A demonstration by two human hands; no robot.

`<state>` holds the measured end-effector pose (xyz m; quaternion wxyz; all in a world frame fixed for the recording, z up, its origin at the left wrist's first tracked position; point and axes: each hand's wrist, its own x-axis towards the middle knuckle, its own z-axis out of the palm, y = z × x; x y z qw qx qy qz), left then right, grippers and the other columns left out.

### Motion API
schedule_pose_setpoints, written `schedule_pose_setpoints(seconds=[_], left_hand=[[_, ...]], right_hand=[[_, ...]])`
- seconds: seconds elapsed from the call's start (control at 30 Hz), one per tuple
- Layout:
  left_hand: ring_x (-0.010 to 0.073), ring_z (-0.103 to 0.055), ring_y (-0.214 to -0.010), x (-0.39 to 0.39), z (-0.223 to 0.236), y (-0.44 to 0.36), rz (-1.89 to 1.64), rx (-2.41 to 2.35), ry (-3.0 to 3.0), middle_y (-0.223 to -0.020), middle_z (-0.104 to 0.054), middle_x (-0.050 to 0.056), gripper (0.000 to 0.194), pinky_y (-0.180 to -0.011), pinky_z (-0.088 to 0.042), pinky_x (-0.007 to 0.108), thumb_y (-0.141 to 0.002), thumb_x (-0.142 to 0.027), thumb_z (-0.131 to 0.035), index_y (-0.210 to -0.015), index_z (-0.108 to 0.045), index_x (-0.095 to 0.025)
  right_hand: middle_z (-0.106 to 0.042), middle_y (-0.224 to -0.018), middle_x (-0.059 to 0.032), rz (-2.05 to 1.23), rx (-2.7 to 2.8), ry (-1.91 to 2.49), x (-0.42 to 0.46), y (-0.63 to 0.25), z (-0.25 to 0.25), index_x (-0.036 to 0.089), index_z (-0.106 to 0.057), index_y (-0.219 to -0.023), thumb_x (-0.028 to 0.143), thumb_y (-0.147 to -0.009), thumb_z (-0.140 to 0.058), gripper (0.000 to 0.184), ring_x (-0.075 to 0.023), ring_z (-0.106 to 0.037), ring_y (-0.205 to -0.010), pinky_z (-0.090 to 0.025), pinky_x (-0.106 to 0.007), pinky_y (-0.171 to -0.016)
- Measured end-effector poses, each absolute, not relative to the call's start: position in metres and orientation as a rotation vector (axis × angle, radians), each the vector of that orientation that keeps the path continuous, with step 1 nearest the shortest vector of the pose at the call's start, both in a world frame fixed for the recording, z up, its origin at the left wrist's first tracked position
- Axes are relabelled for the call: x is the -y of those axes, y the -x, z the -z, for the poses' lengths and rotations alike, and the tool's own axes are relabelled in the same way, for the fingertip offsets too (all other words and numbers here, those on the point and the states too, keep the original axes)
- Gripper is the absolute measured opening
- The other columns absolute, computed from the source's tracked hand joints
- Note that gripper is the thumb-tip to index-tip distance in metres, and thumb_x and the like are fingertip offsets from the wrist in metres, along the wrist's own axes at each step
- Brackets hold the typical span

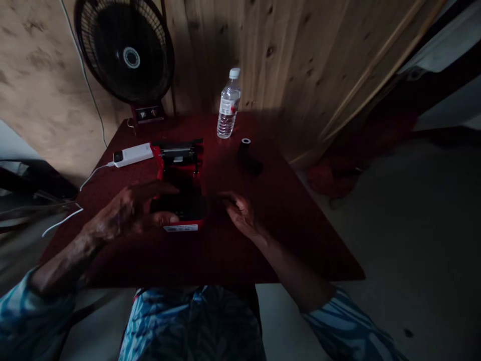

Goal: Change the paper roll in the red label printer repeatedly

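A small red and black machine (184, 200) sits on the dark red table, its black roller section raised at the back. My left hand (131, 208) is at its left side, thumb on the front edge and fingers stretched over the black top, spread apart. Just off the machine's right side is my right hand (240, 213), fingers loosely bent and pointing left, with nothing visible in them. Beyond it stands a black roll with a white core (245, 142); its shadowed lower part is hard to make out.
A water bottle (228, 108) stands upright at the back of the table (263, 260). Behind the machine's left side lies a white power strip (133, 154) with a cable. A fan (128, 55) stands at the back left, against a wooden wall.
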<state>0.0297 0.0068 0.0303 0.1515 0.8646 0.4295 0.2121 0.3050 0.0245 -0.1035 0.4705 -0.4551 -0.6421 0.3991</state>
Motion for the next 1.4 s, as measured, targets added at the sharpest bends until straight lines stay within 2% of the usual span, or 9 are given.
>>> schedule_pose_setpoints(seconds=[0.13,0.2,0.5,0.83,0.97,1.07,1.17,1.27,1.4], left_hand=[[0.0202,-0.071,-0.086,0.002,-0.020,-0.035,-0.713,-1.241,-2.565,-0.099,-0.075,0.007,0.026,-0.077,-0.053,0.029,-0.095,-0.038,-0.056,-0.102,-0.072,-0.019],[0.0187,-0.071,-0.084,0.000,-0.018,-0.037,-0.782,-1.278,-2.582,-0.095,-0.075,0.005,0.024,-0.075,-0.051,0.028,-0.097,-0.033,-0.053,-0.097,-0.072,-0.019],[0.0211,-0.067,-0.092,0.023,-0.013,-0.039,-0.696,-1.188,-2.871,-0.100,-0.074,0.006,0.021,-0.088,-0.046,0.037,-0.099,-0.024,-0.051,-0.092,-0.071,-0.022],[0.0221,-0.061,-0.094,0.032,-0.009,-0.039,-0.673,-1.106,-2.898,-0.103,-0.071,0.006,0.018,-0.082,-0.040,0.038,-0.099,-0.020,-0.050,-0.102,-0.067,-0.021],[0.0234,-0.060,-0.096,0.037,-0.005,-0.039,-0.668,-1.116,-2.899,-0.106,-0.071,0.008,0.020,-0.085,-0.040,0.040,-0.098,-0.018,-0.050,-0.107,-0.067,-0.020],[0.0247,-0.060,-0.101,0.041,-0.003,-0.039,-0.720,-1.095,-2.912,-0.106,-0.070,0.009,0.021,-0.093,-0.039,0.043,-0.097,-0.018,-0.051,-0.110,-0.067,-0.018],[0.0253,-0.060,-0.103,0.044,-0.003,-0.040,-0.739,-1.088,-2.915,-0.105,-0.071,0.009,0.021,-0.096,-0.039,0.045,-0.095,-0.020,-0.053,-0.112,-0.067,-0.018],[0.0259,-0.061,-0.103,0.046,-0.004,-0.041,-0.721,-1.110,-2.908,-0.106,-0.072,0.009,0.023,-0.098,-0.039,0.046,-0.093,-0.021,-0.055,-0.112,-0.068,-0.020],[0.0263,-0.060,-0.110,0.046,-0.001,-0.040,-0.727,-1.094,-2.871,-0.107,-0.071,0.009,0.026,-0.101,-0.039,0.046,-0.093,-0.020,-0.054,-0.116,-0.067,-0.020]], right_hand=[[-0.076,-0.095,-0.0042,-0.959,1.604,1.134,-0.025,-0.305,0.105,0.024,-0.073,-0.093,0.028,-0.087,-0.052,0.022,-0.0203,-0.071,-0.090,-0.058,-0.034,-0.081],[-0.076,-0.094,-0.0043,-0.945,1.595,1.135,-0.025,-0.305,0.109,0.024,-0.072,-0.093,0.028,-0.086,-0.052,0.022,-0.0199,-0.071,-0.088,-0.058,-0.034,-0.080],[-0.076,-0.094,-0.0034,-0.947,1.603,1.102,-0.025,-0.305,0.111,0.025,-0.073,-0.093,0.028,-0.086,-0.052,0.023,-0.0198,-0.070,-0.095,-0.056,-0.036,-0.087],[-0.075,-0.100,-0.0049,-1.006,1.590,1.189,-0.019,-0.304,0.102,0.024,-0.072,-0.095,0.030,-0.087,-0.053,0.022,-0.0222,-0.070,-0.099,-0.055,-0.040,-0.090],[-0.073,-0.113,-0.0065,-0.965,1.530,1.205,-0.038,-0.300,0.088,0.025,-0.068,-0.109,0.041,-0.089,-0.055,0.029,-0.0241,-0.067,-0.111,-0.051,-0.045,-0.100],[-0.067,-0.128,-0.0086,-0.947,1.516,1.116,-0.073,-0.289,0.066,0.027,-0.060,-0.125,0.058,-0.089,-0.054,0.048,-0.0252,-0.062,-0.122,-0.045,-0.048,-0.109],[-0.055,-0.146,-0.0069,-1.002,1.541,1.073,-0.108,-0.273,0.044,0.031,-0.056,-0.134,0.069,-0.091,-0.043,0.059,-0.0268,-0.053,-0.135,-0.049,-0.049,-0.106],[-0.053,-0.149,-0.0039,-1.004,1.567,1.130,-0.122,-0.261,0.040,0.032,-0.058,-0.133,0.075,-0.091,-0.035,0.064,-0.0277,-0.045,-0.142,-0.047,-0.051,-0.109],[-0.058,-0.144,-0.0043,-0.890,1.610,1.145,-0.115,-0.259,0.051,0.034,-0.058,-0.135,0.079,-0.091,-0.027,0.071,-0.0286,-0.054,-0.133,-0.046,-0.053,-0.110]])
